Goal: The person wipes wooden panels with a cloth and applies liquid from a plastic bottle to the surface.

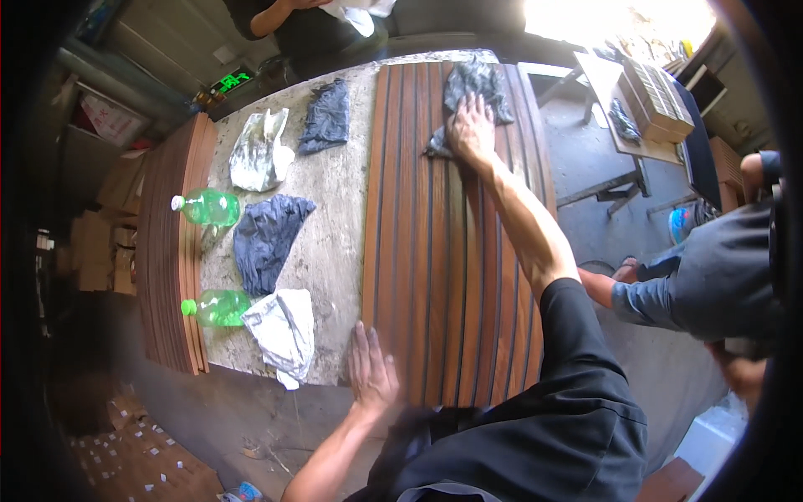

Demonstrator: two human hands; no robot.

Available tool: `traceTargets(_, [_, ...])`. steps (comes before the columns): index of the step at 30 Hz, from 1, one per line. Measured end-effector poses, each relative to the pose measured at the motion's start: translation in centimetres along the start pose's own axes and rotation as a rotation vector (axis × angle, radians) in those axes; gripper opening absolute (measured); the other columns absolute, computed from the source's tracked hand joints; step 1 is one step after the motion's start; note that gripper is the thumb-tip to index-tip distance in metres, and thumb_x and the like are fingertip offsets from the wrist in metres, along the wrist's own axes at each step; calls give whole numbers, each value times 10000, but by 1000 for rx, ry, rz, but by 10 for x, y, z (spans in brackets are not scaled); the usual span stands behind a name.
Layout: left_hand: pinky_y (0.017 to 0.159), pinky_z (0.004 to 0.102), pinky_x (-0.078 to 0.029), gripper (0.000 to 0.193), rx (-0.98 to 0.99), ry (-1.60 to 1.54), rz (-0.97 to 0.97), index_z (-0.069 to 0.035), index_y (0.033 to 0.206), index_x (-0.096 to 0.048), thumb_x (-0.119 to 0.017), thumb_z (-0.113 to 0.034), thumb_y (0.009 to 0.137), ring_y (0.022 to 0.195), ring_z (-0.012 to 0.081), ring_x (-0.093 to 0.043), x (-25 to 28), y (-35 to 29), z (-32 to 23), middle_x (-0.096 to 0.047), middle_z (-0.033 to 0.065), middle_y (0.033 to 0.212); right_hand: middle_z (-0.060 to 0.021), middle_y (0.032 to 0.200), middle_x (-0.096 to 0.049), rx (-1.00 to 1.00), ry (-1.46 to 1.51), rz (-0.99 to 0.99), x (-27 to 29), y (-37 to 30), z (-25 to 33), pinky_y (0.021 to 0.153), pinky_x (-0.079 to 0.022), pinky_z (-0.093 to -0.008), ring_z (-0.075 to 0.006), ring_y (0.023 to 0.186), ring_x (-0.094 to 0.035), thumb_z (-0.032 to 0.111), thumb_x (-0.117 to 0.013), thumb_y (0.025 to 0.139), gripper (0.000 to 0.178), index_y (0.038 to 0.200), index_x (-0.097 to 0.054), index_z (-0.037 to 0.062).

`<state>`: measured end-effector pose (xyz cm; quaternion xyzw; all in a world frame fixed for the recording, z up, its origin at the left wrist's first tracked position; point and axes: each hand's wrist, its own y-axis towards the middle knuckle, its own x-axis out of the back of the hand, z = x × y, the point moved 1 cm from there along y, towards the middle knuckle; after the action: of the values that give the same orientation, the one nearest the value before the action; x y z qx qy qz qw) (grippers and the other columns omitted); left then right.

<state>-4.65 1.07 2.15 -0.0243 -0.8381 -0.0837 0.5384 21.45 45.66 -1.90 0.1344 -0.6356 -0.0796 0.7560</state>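
A slatted wooden panel (410, 276), brown with dark grooves, lies lengthwise on the worktable. My right hand (473, 132) reaches to its far end and lies flat, fingers stretched, on a crumpled dark grey rag (495, 88). Folds of that rag stick out on both sides of the hand. My left hand (372, 368) rests open at the panel's near left edge, its fingers pointing away from me and nothing in it. Left of the panel lie a white rag (283, 330), a dark blue-grey rag (272, 238), a stained white rag (258, 151) and another dark rag (324, 117).
Two green-tinted bottles (209, 207) lie on the worn tabletop (335, 243), beside a stack of brown panels (167, 251) at its left edge. Across the table stands a person holding white cloth (360, 12). Another person (711, 268) is at the right, near stacked boxes (657, 100).
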Motion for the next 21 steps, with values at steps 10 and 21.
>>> traceTargets(10, [1188,512,-299,595,-105,53,-203,27,1548,-298,-478,-191,1024,1444,462,-345,-21,3,23,-269,298,1601,-255,1575,-358,77,124,84,135,-366,79,1224,-221,-501,-402,1490,-294,209,-503,904,635,1462,-421,-81])
traceTargets(21, [1197,521,-289,622,-144,39,-169,50,1551,-265,-491,-189,1023,1450,489,-315,-29,1,20,-228,309,1610,-199,1586,-378,-63,100,128,163,-426,37,1236,-195,-482,-357,1508,-285,177,-497,892,615,1469,-451,-30])
